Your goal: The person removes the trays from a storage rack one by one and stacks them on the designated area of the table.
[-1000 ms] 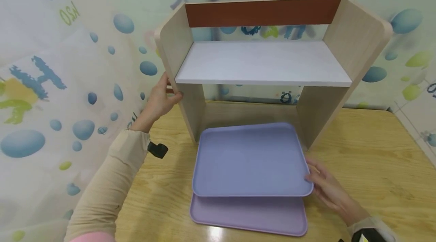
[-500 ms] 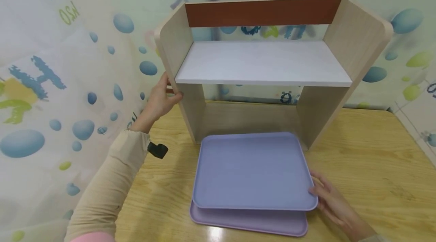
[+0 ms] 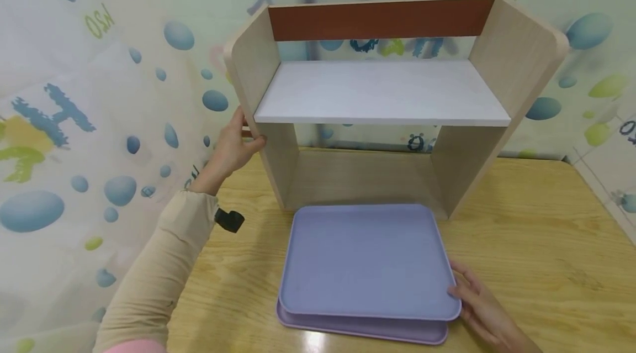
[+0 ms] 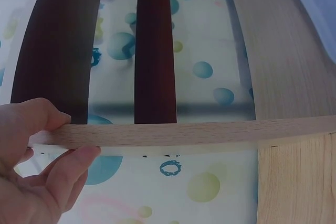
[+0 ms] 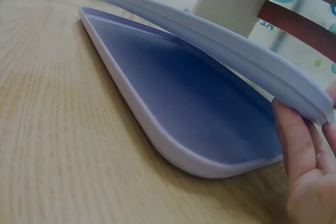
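My left hand [image 3: 231, 143] pinches the front edge of the left side panel of a small wooden shelf unit [image 3: 519, 60]. In the left wrist view, thumb and fingers lie on either side of the panel's edge [image 4: 184, 134]. My right hand [image 3: 479, 300] holds a blue-lilac tray [image 3: 367, 259] by its right edge, thumb on top and fingers beneath. This tray hangs over a purple tray [image 3: 367, 327] lying on the table. From the right wrist, the upper tray [image 5: 210, 38] is tilted, with a gap above the lower tray [image 5: 173, 87] at the near side.
The shelf unit has a white middle board [image 3: 382, 90], a bottom board [image 3: 365, 176] and a red-brown back strip [image 3: 382, 19]. It stands at the back of the wooden table [image 3: 536, 242]. A patterned wall covering [image 3: 124, 82] rises behind and at the left.
The blue-lilac tray, held by my right hand, has come back toward me, away from the shelf unit, and covers more of the purple tray. My left hand keeps its hold.
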Tool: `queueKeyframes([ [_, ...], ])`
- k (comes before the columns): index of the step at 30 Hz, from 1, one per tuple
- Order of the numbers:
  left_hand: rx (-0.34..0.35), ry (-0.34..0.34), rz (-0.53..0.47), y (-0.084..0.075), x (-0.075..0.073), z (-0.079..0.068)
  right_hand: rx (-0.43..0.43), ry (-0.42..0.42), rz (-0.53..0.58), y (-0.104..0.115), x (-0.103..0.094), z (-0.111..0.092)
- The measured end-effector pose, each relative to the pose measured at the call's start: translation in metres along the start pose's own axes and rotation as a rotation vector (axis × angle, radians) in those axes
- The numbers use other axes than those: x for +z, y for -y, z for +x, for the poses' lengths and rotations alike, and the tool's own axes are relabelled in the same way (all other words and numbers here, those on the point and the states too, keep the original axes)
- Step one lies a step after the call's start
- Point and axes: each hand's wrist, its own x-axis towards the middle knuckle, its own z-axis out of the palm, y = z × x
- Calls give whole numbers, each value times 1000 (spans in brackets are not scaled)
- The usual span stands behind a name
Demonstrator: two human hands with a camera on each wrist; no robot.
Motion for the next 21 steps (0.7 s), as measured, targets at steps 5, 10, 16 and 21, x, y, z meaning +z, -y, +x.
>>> queueKeyframes([
  [5, -20, 7, 6, -1, 0, 0, 17, -9, -17, -2, -2, -5],
  [10, -15, 14, 8, 0, 0, 0, 15, 21, 44, -4, -2, -8],
  [16, 21, 7, 13, 1, 1, -1, 44, 36, 120, -7, 2, -12],
  [21, 24, 5, 14, 2, 1, 0, 50, 21, 120, -9, 3, -14],
])
